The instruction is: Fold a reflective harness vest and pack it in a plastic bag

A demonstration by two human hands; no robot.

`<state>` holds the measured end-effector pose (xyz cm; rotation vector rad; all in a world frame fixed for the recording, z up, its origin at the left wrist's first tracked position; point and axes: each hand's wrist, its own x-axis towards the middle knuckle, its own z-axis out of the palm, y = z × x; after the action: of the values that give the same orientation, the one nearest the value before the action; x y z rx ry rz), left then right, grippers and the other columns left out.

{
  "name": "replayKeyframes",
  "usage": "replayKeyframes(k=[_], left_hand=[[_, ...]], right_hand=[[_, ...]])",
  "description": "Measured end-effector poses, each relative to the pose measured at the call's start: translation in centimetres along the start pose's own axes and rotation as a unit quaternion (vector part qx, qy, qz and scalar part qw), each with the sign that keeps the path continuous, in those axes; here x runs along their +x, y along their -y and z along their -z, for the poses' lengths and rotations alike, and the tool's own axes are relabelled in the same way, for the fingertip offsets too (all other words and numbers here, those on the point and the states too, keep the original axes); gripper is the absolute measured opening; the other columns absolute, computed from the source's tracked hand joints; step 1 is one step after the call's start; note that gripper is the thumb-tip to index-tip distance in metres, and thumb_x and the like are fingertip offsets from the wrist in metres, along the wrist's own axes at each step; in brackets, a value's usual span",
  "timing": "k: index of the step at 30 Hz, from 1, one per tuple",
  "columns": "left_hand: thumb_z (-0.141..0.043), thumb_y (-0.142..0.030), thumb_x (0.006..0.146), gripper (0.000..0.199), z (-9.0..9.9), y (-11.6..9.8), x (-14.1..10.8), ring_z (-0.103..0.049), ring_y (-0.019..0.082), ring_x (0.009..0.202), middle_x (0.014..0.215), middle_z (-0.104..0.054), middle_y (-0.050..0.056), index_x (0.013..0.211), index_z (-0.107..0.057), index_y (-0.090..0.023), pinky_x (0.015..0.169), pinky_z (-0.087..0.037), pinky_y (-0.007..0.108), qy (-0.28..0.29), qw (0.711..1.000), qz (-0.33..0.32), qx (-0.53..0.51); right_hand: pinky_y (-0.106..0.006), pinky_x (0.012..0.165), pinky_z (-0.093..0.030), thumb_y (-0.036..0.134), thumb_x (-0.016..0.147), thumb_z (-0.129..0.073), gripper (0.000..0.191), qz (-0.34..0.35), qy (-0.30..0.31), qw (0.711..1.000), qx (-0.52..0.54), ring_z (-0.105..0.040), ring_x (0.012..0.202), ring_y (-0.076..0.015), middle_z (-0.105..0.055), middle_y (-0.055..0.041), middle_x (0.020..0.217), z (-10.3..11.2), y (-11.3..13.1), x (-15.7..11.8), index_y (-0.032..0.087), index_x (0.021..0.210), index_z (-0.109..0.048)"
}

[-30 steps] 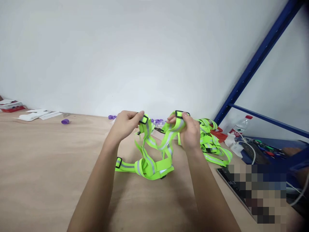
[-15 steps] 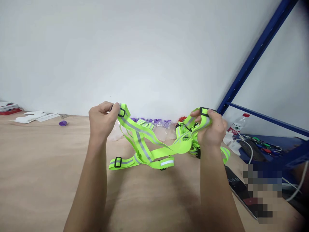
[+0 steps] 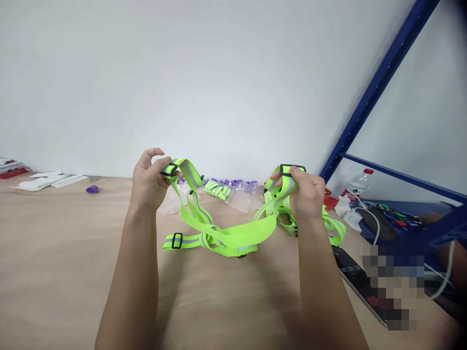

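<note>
A neon-green reflective strap harness (image 3: 233, 236) with grey stripes and black buckles is spread between my two hands above the wooden table (image 3: 65, 257). My left hand (image 3: 148, 181) pinches one strap loop at its black buckle. My right hand (image 3: 305, 193) grips the other loop, with a black buckle at my fingertips. The harness's lower part rests on the table, and one strap end with a buckle lies to the left.
More green harnesses (image 3: 330, 227) are piled behind my right hand. Bagged harnesses (image 3: 222, 190) and purple caps lie by the wall. A purple cap (image 3: 92, 189) and white papers (image 3: 44, 181) sit at left. A phone (image 3: 359, 279), cables, a bottle (image 3: 356, 187) and a blue rack (image 3: 375, 87) are at right.
My hands moved apart from the middle, stretching the harness wide, then dropped slightly and came a little closer. The view shifted a bit to the right.
</note>
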<state>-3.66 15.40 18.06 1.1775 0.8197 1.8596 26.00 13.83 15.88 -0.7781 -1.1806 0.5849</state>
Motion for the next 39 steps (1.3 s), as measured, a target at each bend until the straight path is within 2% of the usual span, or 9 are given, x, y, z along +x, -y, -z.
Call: replayKeyframes(k=[5, 11, 14, 17, 20, 24, 28, 32, 39], left_hand=[[-0.073, -0.021, 0.065, 0.042, 0.8, 0.0, 0.3, -0.069, 0.020, 0.053, 0.072, -0.062, -0.001, 0.103, -0.058, -0.026, 0.034, -0.038, 0.020, 0.011, 0.997, 0.055, 0.046], [-0.071, -0.009, 0.059, 0.043, 1.7, 5.6, 2.0, -0.073, 0.023, 0.066, 0.095, -0.069, 0.005, 0.100, -0.062, -0.019, 0.051, -0.054, 0.027, -0.017, 0.993, 0.110, 0.035], [-0.074, -0.011, 0.061, 0.036, 1.2, 6.8, 3.9, -0.072, 0.021, 0.076, 0.091, -0.070, 0.004, 0.094, -0.063, -0.020, 0.062, -0.057, 0.030, -0.033, 0.984, 0.173, -0.018], [-0.069, -0.015, 0.068, 0.025, 1.1, 3.6, 6.2, -0.068, 0.014, 0.084, 0.086, -0.070, -0.004, 0.088, -0.060, -0.025, 0.071, -0.057, 0.027, -0.064, 0.985, 0.145, -0.063], [-0.075, -0.015, 0.068, 0.032, 2.0, -2.0, 6.5, -0.065, 0.009, 0.091, 0.088, -0.071, -0.007, 0.090, -0.055, -0.026, 0.078, -0.057, 0.021, -0.015, 0.989, 0.013, -0.148], [-0.076, -0.018, 0.077, 0.026, 4.6, -5.9, 1.7, -0.062, 0.006, 0.073, 0.096, -0.074, -0.004, 0.097, -0.061, -0.024, 0.054, -0.051, 0.010, -0.009, 0.997, 0.020, -0.076], [-0.081, -0.022, 0.068, 0.034, 8.6, -2.5, -6.2, -0.061, 0.008, 0.065, 0.090, -0.072, 0.000, 0.099, -0.067, -0.018, 0.061, -0.058, 0.017, 0.000, 0.986, 0.165, -0.036], [-0.086, -0.039, 0.061, 0.042, 13.3, 1.7, -13.4, -0.063, 0.014, 0.066, 0.074, -0.063, -0.001, 0.089, -0.065, -0.017, 0.064, -0.058, 0.025, 0.002, 0.956, 0.281, 0.090], [-0.074, -0.064, 0.064, 0.063, 19.1, 1.8, -19.4, -0.065, 0.023, 0.067, 0.077, -0.070, 0.003, 0.108, -0.058, -0.022, 0.057, -0.052, 0.031, 0.052, 0.875, 0.229, 0.423]], right_hand=[[-0.026, 0.051, -0.038, 0.055, 0.078, -0.067, 0.047, -0.060, 0.105, 0.988, -0.095, -0.049, 0.052, -0.0147, -0.047, 0.0004, 0.050, 0.4, -0.3, 0.3, 0.020, 0.052, -0.052], [-0.027, 0.048, -0.018, 0.054, 0.086, -0.056, 0.051, -0.120, 0.206, 0.922, -0.305, -0.026, 0.048, -0.0086, -0.025, 0.0063, 0.050, 1.4, -3.6, 0.5, 0.022, 0.056, -0.030], [-0.026, 0.049, -0.019, 0.055, 0.086, -0.056, 0.051, -0.127, 0.181, 0.928, -0.300, -0.027, 0.050, -0.0089, -0.025, 0.0067, 0.050, 1.8, -5.5, 1.4, 0.022, 0.056, -0.029], [-0.025, 0.055, -0.032, 0.059, 0.084, -0.059, 0.053, -0.049, 0.083, 0.966, -0.241, -0.037, 0.055, -0.0107, -0.039, 0.0047, 0.052, 2.5, -5.4, 2.8, 0.020, 0.053, -0.041], [-0.028, 0.078, -0.046, 0.058, 0.084, -0.064, 0.046, 0.047, 0.058, 0.993, -0.096, -0.058, 0.074, -0.0164, -0.063, -0.0021, 0.071, 3.8, -3.2, 3.0, 0.017, 0.063, -0.062], [-0.038, 0.098, -0.046, 0.055, 0.082, -0.068, 0.038, 0.035, 0.072, 0.997, -0.002, -0.065, 0.099, -0.0244, -0.072, -0.0091, 0.096, 7.2, -0.8, -0.7, 0.017, 0.077, -0.072], [-0.041, 0.105, -0.043, 0.057, 0.084, -0.065, 0.040, -0.060, 0.141, 0.982, -0.113, -0.061, 0.111, -0.0278, -0.071, -0.0092, 0.104, 11.5, -2.2, -7.9, 0.018, 0.075, -0.073], [-0.039, 0.085, -0.051, 0.065, 0.082, -0.060, 0.054, -0.130, 0.192, 0.931, -0.281, -0.064, 0.085, -0.0284, -0.068, -0.0078, 0.079, 14.6, -3.5, -15.3, 0.018, 0.056, -0.061], [-0.031, 0.078, -0.047, 0.064, 0.090, -0.048, 0.056, -0.167, 0.193, 0.885, -0.390, -0.064, 0.081, -0.0247, -0.069, -0.0068, 0.078, 17.2, -1.0, -22.2, 0.019, 0.061, -0.065]])
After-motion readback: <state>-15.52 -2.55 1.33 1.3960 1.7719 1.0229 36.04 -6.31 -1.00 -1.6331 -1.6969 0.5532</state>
